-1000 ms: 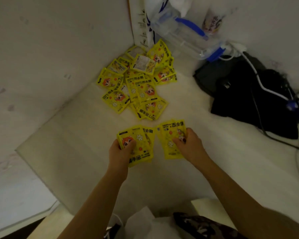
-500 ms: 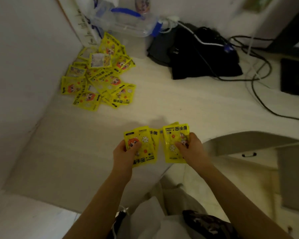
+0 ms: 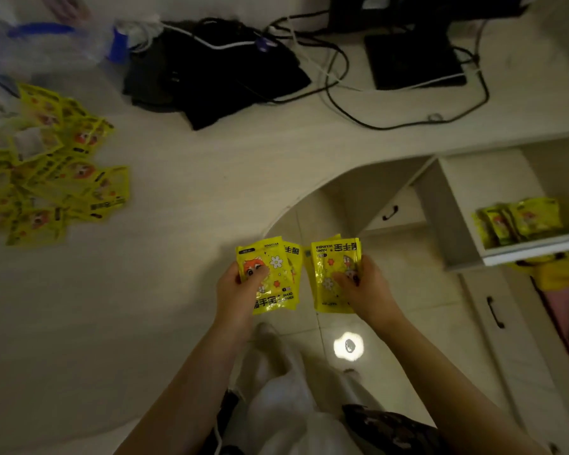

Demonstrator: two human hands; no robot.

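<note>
Two small stacks of yellow hand-warmer packets are in the person's grip, one in each hand, held side by side in the air over the tiled floor, just in front of the curved cut-out in the pale surface. The left hand holds the left stack with its thumb pressed across the cartoon fox on the top packet and its fingers curled behind. A second packet peeks out from behind on the right side. The right hand grips the right stack the same way, thumb on the front and fingers wrapped round the right edge. Its top packet is turned upside down, so its print reads inverted. The two stacks sit close together, with a narrow gap between them.

Far to the left on the surface lies a loose pile of the same yellow packets, overlapping one another and blurred. Behind it, at the back corner, is a clear plastic container with blue parts. A crumpled black cloth lies near the back of the surface with a white cable across it. To its right, dark cables loop toward a flat black device.

On the right, an open white shelf holds a few more yellow packets standing on edge in a row. On the floor below the hands there is a bright reflection of a lamp.
</note>
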